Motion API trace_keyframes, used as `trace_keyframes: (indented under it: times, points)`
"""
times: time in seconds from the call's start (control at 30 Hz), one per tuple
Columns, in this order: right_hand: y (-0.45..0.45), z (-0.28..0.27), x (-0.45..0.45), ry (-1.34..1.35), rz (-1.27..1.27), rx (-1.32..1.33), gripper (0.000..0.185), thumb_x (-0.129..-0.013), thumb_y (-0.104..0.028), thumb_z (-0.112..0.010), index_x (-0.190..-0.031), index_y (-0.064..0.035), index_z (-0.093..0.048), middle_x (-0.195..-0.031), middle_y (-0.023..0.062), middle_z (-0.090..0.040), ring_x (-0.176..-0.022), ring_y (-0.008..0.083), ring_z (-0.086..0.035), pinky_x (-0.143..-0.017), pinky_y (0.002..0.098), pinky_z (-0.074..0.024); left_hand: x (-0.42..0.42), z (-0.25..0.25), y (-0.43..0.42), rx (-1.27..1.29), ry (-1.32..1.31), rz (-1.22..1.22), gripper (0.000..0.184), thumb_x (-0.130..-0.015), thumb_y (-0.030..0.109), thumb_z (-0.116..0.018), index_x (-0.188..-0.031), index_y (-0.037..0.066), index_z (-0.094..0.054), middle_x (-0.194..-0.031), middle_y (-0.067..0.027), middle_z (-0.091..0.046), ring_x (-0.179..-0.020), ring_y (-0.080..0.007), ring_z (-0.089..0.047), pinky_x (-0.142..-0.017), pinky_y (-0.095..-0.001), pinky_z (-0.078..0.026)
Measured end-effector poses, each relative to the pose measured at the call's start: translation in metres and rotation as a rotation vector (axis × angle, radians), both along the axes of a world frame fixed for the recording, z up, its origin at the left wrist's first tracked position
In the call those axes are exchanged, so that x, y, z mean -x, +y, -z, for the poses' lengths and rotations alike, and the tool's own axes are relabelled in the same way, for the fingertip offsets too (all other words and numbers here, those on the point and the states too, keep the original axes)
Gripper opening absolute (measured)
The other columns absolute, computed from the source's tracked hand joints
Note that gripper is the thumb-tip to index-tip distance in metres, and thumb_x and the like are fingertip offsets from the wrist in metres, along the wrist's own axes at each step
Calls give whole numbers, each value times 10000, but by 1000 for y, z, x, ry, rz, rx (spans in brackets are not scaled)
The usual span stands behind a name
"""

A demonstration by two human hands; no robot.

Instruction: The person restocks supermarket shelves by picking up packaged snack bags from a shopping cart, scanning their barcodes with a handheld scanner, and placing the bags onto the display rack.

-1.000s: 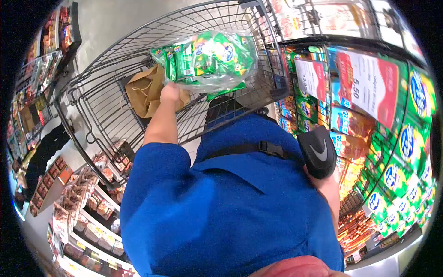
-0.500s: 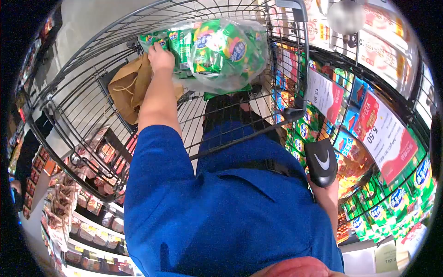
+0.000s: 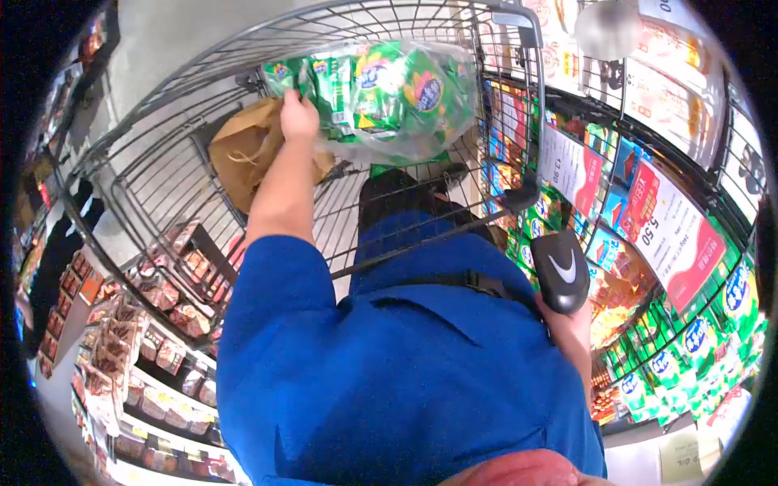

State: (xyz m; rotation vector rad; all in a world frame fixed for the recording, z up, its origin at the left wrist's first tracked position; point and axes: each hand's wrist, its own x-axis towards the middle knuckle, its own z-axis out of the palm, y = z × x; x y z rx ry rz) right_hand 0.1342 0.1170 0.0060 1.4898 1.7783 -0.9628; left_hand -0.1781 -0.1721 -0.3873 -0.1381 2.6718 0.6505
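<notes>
My left hand (image 3: 299, 120) reaches into a wire shopping cart (image 3: 271, 36) and has its fingers closed on the near edge of a green packet (image 3: 281, 77). More green packets (image 3: 332, 85) lie beside it, partly inside a clear plastic bag (image 3: 442, 101). Close to my left wrist stands a brown paper bag (image 3: 243, 154) with twisted handles. Low on the other side, my right hand (image 3: 570, 324) grips a black handheld scanner (image 3: 561, 271) with a pale curved mark on it. Its fingers are partly hidden.
To the right, shelves hold green packets (image 3: 697, 340) behind wire mesh, with red-and-white price cards (image 3: 673, 235) on it. Packaged goods (image 3: 166, 356) fill lit shelves at lower left. The cart's near rim (image 3: 438, 243) crosses in front of my body.
My left hand has drawn slightly back toward me, its fingers now on the green packet's near edge. The cart's contents sit a little farther right in view. My right hand still holds the scanner.
</notes>
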Motion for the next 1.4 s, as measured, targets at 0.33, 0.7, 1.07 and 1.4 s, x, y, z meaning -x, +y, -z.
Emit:
trace_keyframes:
  times: [0.33,0.7,1.07,1.4]
  points:
    - [-15,-3,16,460,14,66,464,-750,-66,-725,-1180,-14,-559,-1119,95,-640,-1029,162,-585,-925,315,-440,6,-177,-6,-1023,63,-276,38,-936,56,-535,-955,35,-511,-905,-25,-610,-783,-52,-540,-688,-210,-435]
    - [-1,-69,6,758,-290,31,693,-638,-133,-801,-1261,-35,-515,-1291,149,-529,-1225,259,-486,-1045,366,-353,-19,-369,111,-1940,-343,-281,219,-981,189,-459,-1153,63,-511,-1150,-59,-596,-1060,-197,-577,-920,-395,-483]
    - [3,-98,-59,1187,-303,124,507,-775,-139,-674,-1241,-32,-506,-1148,138,-612,-1087,238,-575,-958,345,-416,-127,-469,197,-1863,-373,19,202,-974,182,-483,-1139,70,-515,-1115,-59,-604,-1038,-179,-585,-899,-363,-488]
    - [19,-124,-230,1427,-76,60,608,-793,-21,-674,-1345,-3,-421,-1279,102,-544,-1150,177,-535,-979,297,-416,-250,-471,287,-2045,-1905,310,219,-925,251,-455,-1052,115,-570,-918,28,-540,-815,-135,-479,-727,-324,-402]
